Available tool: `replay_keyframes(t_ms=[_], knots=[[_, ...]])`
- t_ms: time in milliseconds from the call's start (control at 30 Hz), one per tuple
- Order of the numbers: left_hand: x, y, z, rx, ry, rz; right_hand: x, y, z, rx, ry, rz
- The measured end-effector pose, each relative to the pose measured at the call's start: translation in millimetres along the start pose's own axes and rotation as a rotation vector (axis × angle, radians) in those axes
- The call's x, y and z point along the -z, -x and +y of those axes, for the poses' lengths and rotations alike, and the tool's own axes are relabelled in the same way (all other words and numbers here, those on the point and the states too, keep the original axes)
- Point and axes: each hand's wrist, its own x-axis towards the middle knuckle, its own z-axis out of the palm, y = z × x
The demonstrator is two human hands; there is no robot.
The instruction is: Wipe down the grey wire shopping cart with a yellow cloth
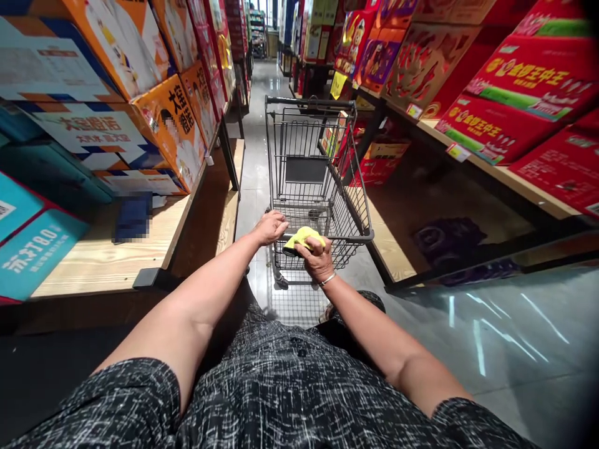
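Observation:
A dark wire shopping cart (306, 169) stands before me in the aisle, its basket showing bare wire. My left hand (270, 227) is closed round the left end of the cart's handle, fingers curled. In my right hand (319, 259) a bunched yellow cloth (304, 237) with a dark underside is gripped, pressed against the handle bar (349, 237) left of its middle. Parts of the fingers are hidden behind the cloth.
Orange and white cartons (161, 125) and teal boxes (42, 243) fill the left shelf, along with a blurred dark blue item (133, 216). Red gift boxes (524, 75) stack on the right shelf. The cart's right side is close to that shelf's black post (367, 140).

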Motion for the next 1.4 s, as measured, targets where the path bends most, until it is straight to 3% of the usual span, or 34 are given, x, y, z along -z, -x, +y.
replay_keyframes(t_ms=[167,300,500,600,733,900,1000,1100,1200,1267,1333,1400], knots=[[6.6,1,-3,-0.027,0.020,-0.033,23,-28,-13,0.021,-0.006,-0.169],[11.3,4,-4,-0.012,-0.014,-0.018,52,-39,1,0.007,-0.003,-0.244],[15.6,7,1,0.023,-0.066,-0.021,109,-36,94,-0.148,0.027,-0.444],[15.6,7,7,0.032,-0.121,-0.026,124,-46,135,-0.223,0.084,-0.518],[12.4,5,16,-0.007,-0.183,0.062,109,-73,142,-0.185,0.028,-0.726],[9.4,2,18,0.029,-0.138,-0.089,58,-112,97,-0.244,-0.316,-1.041],[10.3,3,15,0.099,-0.164,-0.053,32,-125,66,-0.239,-0.599,-0.958],[12.4,5,8,0.146,-0.188,0.001,18,-122,40,-0.151,-0.821,-0.660],[14.4,7,0,0.155,-0.124,0.062,14,-97,20,0.015,-0.735,-0.331],[15.5,8,-4,0.133,-0.063,0.078,11,-69,10,0.093,-0.524,-0.208],[16.5,9,-6,0.111,-0.036,0.082,1,-35,4,0.132,-0.315,-0.242],[17.3,8,-7,0.093,-0.037,0.083,-16,-1,0,0.161,-0.171,-0.395]])
